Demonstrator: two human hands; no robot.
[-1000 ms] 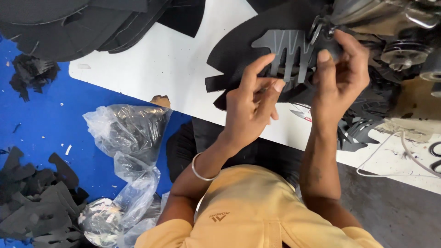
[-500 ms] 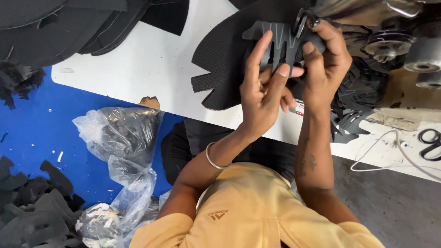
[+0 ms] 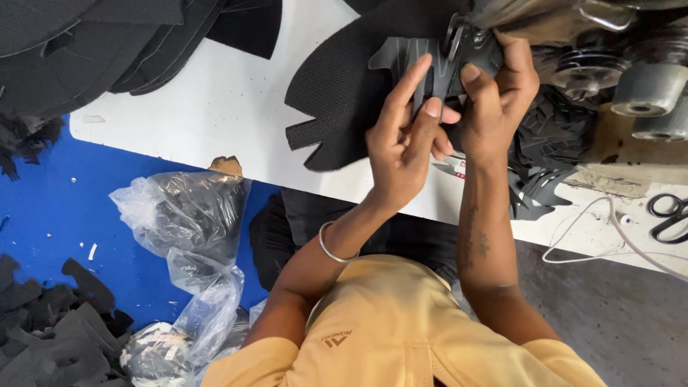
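feeding a mesh panel under the machine head

white worktable [image 3: 215, 122] fills the middle of the view, set over a blue floor [image 3: 50, 208] strewn with dark offcuts. stacks of black cut panels [image 3: 93, 43] lie at the table's far left, and a sewing machine [image 3: 573, 43] stands at the far right with its head over the work. a clear plastic bag [image 3: 179, 215] of scraps hangs just below the table edge, beside the person's knees.

black mesh panel [image 3: 337, 93] lies flat on the table, its notched edge toward the person, with a grey ribbed overlay piece [image 3: 412, 64] on top of it right at the machine head. black scissors [image 3: 670, 215] rest well apart, to the right.

left hand [image 3: 401, 143] arches over the overlay, wrist lifted, index and middle fingers stretched forward and pressing the piece down, the rest curled loosely. right hand [image 3: 498, 100] comes in from the right with the forearm nearly upright in the view, thumb extended, fingers clenched around the edge of the layers beside the foot; exactly what they pinch is hidden.

to do this well, i judge the two layers should stay flush and flat, fingertips kept clear of the needle, and pressure light enough to let the material feed evenly.
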